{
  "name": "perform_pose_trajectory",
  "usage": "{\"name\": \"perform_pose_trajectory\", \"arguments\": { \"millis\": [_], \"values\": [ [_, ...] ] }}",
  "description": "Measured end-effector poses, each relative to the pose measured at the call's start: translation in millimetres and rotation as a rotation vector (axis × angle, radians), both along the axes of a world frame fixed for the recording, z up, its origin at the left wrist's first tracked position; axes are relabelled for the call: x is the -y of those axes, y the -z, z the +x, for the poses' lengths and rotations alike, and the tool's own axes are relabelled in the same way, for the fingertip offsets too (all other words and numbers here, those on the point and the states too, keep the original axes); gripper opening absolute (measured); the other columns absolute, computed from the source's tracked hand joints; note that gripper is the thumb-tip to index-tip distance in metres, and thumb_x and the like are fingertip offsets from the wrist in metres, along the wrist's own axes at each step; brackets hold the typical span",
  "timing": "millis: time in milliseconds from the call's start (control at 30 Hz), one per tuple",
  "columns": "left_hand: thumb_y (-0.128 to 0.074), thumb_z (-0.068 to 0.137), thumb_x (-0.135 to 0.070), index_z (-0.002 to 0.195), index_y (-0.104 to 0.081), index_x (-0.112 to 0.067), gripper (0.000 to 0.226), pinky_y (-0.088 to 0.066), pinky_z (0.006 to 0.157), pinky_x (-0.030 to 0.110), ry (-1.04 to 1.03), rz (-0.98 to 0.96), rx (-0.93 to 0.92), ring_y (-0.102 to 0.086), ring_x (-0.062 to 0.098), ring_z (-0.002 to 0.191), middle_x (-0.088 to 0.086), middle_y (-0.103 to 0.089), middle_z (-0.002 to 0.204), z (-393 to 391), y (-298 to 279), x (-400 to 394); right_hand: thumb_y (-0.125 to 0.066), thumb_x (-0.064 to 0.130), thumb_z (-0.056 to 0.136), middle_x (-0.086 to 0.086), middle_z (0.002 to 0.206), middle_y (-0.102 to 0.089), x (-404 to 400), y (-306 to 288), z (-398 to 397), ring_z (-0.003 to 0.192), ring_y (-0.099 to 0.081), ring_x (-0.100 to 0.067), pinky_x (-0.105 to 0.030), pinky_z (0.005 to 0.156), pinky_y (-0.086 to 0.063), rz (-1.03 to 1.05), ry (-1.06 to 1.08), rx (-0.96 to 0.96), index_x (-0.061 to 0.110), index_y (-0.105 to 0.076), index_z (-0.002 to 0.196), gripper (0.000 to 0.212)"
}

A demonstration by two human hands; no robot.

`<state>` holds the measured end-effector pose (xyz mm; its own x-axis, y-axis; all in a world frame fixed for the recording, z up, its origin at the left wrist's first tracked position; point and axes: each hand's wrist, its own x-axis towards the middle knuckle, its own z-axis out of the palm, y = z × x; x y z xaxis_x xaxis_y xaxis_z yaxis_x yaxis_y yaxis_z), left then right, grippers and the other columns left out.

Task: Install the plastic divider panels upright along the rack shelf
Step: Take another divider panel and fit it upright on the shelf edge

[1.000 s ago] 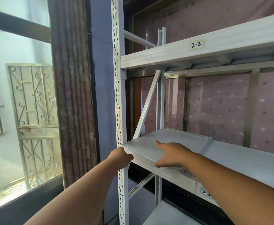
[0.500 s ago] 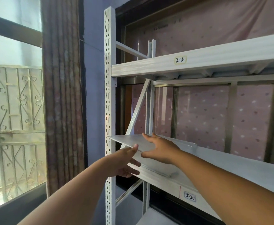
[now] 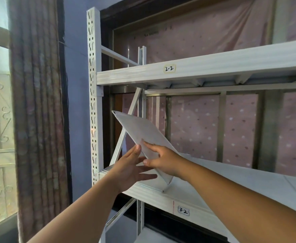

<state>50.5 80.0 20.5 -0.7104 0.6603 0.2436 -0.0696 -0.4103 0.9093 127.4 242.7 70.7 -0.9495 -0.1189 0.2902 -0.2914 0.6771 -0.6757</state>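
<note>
A white plastic divider panel (image 3: 140,130) is tilted steeply, its lower corner resting on the rack shelf (image 3: 231,183) labelled 3-2, its upper corner pointing up and left. My right hand (image 3: 163,159) grips its lower part, fingers over the near face. My left hand (image 3: 131,169) is against the panel's left edge from below, fingers spread, thumb on the edge. The panel stands at the shelf's left end, just right of the perforated front post (image 3: 94,95).
The upper shelf (image 3: 213,65), labelled 2-2, runs above the panel. A diagonal brace (image 3: 134,106) and the rear post lie behind it. A curtain (image 3: 36,109) and a window with a metal grille are to the left. Pink dotted cloth covers the wall behind.
The panel lay flat on the shelf a second ago. Both hands have lifted its left side, and it now stands steeply tilted on its lower corner.
</note>
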Motion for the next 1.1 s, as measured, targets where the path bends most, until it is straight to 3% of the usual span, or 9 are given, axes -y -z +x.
{"name": "perform_pose_trajectory", "arguments": {
  "millis": [200,400,567,700,867,1000,1100],
  "values": [
    [-0.072,0.093,-0.054,0.149,-0.057,-0.028,0.064,-0.052,0.103,0.072,0.095,0.019,-0.112,-0.062,0.051,0.130,0.022,-0.062,0.149,12.7,-10.2,-31.8,-0.062,0.043,0.098,0.006,0.167,-0.021,-14.8,1.4,17.4,0.151,-0.023,-0.026,-0.051,0.118,-0.033,-0.170,0.004,-0.041,0.058,-0.023,0.151,0.068],
    [-0.076,0.093,-0.048,0.147,-0.059,-0.034,0.059,-0.060,0.089,0.058,0.142,0.001,-0.149,-0.071,0.042,0.121,0.015,-0.067,0.145,24.6,-17.4,-59.4,-0.065,0.025,0.098,0.013,0.163,-0.026,-47.2,-0.7,38.4,0.147,-0.028,-0.015,-0.034,0.112,-0.041,-0.281,-0.046,-0.043,0.060,-0.030,0.147,0.070],
    [-0.072,0.098,-0.042,0.152,-0.052,-0.042,0.057,-0.060,0.091,0.058,0.216,-0.013,-0.219,-0.068,0.046,0.125,0.012,-0.062,0.152,31.0,-26.6,-81.5,-0.066,0.021,0.097,0.018,0.152,-0.041,-69.9,-3.9,52.8,0.139,-0.042,-0.013,-0.041,0.112,-0.044,-0.341,-0.019,-0.068,0.065,-0.038,0.140,0.067],
    [-0.077,0.094,-0.041,0.150,-0.054,-0.043,0.061,-0.060,0.091,0.061,0.237,-0.015,-0.234,-0.066,0.047,0.128,0.010,-0.062,0.152,41.2,-35.1,-106.1,-0.066,0.019,0.097,0.014,0.158,-0.038,-90.6,-6.1,66.9,0.144,-0.037,-0.019,-0.050,0.113,-0.042,-0.389,0.002,-0.075,0.066,-0.039,0.139,0.068],
    [-0.086,0.083,-0.041,0.146,-0.060,-0.042,0.068,-0.060,0.091,0.067,0.242,-0.005,-0.216,-0.068,0.047,0.125,0.012,-0.068,0.146,59.5,-41.7,-142.9,-0.064,0.016,0.098,0.036,0.138,-0.041,-119.1,-7.1,91.3,0.143,-0.037,-0.014,-0.047,0.112,-0.043,-0.444,0.039,-0.101,0.067,-0.042,0.137,0.068],
    [-0.088,0.080,-0.040,0.155,-0.051,-0.036,0.084,-0.061,0.088,0.064,0.264,-0.028,-0.223,-0.072,0.044,0.119,0.015,-0.070,0.141,75.5,-48.2,-173.9,-0.064,0.013,0.098,0.023,0.150,-0.041,-141.6,-7.7,116.6,0.136,-0.046,-0.009,-0.047,0.111,-0.044,-0.517,0.080,-0.129,0.068,-0.047,0.132,0.067],
    [-0.087,0.079,-0.040,0.157,-0.048,-0.034,0.087,-0.060,0.090,0.067,0.286,-0.022,-0.239,-0.072,0.044,0.120,0.014,-0.072,0.138,91.8,-51.5,-200.2,-0.062,0.011,0.099,0.026,0.146,-0.045,-160.7,-9.4,139.5,0.133,-0.048,-0.005,-0.045,0.112,-0.044,-0.530,0.124,-0.163,0.066,-0.048,0.133,0.067]
  ]
}}
